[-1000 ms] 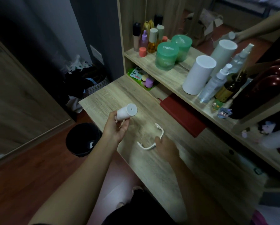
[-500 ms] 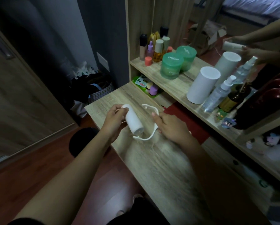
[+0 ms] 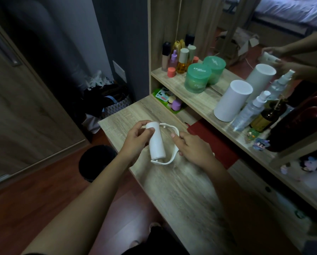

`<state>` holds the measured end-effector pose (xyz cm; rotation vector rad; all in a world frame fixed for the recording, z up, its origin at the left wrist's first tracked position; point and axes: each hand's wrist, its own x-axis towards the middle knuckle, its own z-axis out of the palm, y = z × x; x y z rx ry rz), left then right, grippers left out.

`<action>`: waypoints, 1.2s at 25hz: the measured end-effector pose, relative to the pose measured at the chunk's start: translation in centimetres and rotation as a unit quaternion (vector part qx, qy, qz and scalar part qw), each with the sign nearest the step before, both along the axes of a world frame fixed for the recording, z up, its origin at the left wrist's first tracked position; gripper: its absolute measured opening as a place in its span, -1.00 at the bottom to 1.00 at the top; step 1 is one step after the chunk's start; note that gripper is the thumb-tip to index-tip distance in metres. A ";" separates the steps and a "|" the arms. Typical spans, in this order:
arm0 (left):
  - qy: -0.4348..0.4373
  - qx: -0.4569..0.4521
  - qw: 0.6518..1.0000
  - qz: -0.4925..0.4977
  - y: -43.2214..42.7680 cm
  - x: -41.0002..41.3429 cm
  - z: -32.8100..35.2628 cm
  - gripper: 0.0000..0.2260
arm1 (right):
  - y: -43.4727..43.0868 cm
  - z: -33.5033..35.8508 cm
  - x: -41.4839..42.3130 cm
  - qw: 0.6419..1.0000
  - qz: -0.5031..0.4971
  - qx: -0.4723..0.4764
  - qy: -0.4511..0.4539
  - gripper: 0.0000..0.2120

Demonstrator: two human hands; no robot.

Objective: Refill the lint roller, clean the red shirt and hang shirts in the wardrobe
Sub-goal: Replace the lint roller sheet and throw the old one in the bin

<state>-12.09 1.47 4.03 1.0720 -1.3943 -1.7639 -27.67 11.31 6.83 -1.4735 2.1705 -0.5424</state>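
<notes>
Center frame, over the wooden desk [image 3: 172,196]: left hand [image 3: 136,139] has fingers curled round the upper end of the white refill roll [image 3: 157,144], thumb on its near side. The roll is tilted, top end toward upper left, held just above the desk. Right hand [image 3: 193,147] pinches the right side of the white roller frame [image 3: 169,159], thumb on top and the other fingers curled underneath. The roll sits inside the frame's bow, its lower end touching the lower prong; can't tell if the upper end is seated. A red flat object [image 3: 215,144] lies on the desk right of the hands, partly under the shelf [image 3: 205,105]; can't tell what it is. On the shelf, upper right: green jars [image 3: 197,79], white cylinder [image 3: 231,100], spray bottle [image 3: 250,111]. Black bin [image 3: 93,162] is on the floor left of the desk.
</notes>
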 end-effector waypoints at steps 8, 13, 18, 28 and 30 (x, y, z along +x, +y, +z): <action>0.003 0.024 1.000 0.010 0.4 0.4 0.4 -0.85 | 0.1 0.3 0.2 1.000 0.001 -0.006 -0.025 -0.63; -0.012 0.082 0.996 -0.025 1.6 -0.1 0.9 -0.68 | -0.1 0.1 0.8 1.000 -0.011 -0.015 -0.012 -0.60; -0.024 0.088 0.996 -0.003 2.6 -1.2 0.8 -0.40 | -0.5 -1.2 1.5 0.999 -0.039 -0.032 0.003 -0.61; -0.052 0.062 0.996 0.042 2.9 -0.6 0.6 -0.35 | -0.8 -1.6 2.9 0.997 -0.062 -0.035 0.035 -0.56; -0.064 0.025 0.996 0.049 3.1 -0.5 0.6 -0.36 | -0.7 -1.8 3.0 0.997 -0.070 -0.032 0.013 -0.56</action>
